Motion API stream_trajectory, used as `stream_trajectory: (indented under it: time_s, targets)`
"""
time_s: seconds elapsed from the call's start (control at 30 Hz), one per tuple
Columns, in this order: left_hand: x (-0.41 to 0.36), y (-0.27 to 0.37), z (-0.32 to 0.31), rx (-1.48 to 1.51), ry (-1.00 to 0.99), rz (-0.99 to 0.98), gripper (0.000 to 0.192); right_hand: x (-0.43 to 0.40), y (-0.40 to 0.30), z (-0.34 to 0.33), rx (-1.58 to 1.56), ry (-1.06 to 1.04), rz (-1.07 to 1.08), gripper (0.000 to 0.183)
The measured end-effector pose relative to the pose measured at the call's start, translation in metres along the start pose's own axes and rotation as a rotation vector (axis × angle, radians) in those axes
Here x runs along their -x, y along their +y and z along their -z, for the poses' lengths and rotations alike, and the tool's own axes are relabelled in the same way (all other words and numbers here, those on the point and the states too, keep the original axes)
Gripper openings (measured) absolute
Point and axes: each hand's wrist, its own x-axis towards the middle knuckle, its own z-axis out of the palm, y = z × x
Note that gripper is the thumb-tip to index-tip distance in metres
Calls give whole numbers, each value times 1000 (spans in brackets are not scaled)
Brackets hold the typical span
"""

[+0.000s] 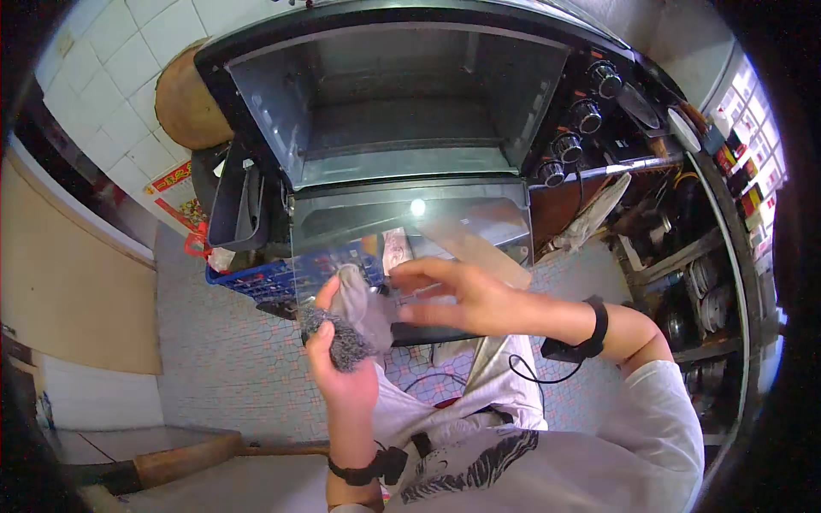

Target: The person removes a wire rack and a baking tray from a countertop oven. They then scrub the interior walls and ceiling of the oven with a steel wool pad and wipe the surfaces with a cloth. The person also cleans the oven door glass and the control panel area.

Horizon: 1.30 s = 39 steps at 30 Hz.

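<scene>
My left hand (343, 365) holds a grey steel-wool scouring pad (343, 340) against its palm, together with a crumpled pale grey cloth (360, 298) that rises above the fingers. To its right, my right hand (465, 298) is spread over the lowered glass door (410, 221) of a black countertop oven, its fingers apart and slightly blurred. Nothing shows between those fingers. The oven (410, 96) stands with its cavity facing me, and no rack or tray can be seen inside. A bright light reflects in the door glass.
Four control knobs (567, 147) line the oven's right side. Left of the oven are a round wooden board (191, 96), a dark plastic bin (237, 205) and a blue plastic basket (250, 279). Shelves with dishes (705, 301) stand at right. A cable (545, 381) hangs by my right wrist.
</scene>
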Motion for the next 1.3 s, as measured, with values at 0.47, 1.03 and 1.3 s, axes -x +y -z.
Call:
stream_trajectory:
  time_s: [0.47,1.03,1.3]
  targets:
    - [-24,15,67,-694,-41,-329,33,-102,11,118,131,239,-189,38]
    - [-43,5,98,-864,-35,-312,34,-242,58,219,1552,479,-150,50]
    - [-48,-11,105,-1118,-132,-379,25,-282,136,251,1525,428,99,47]
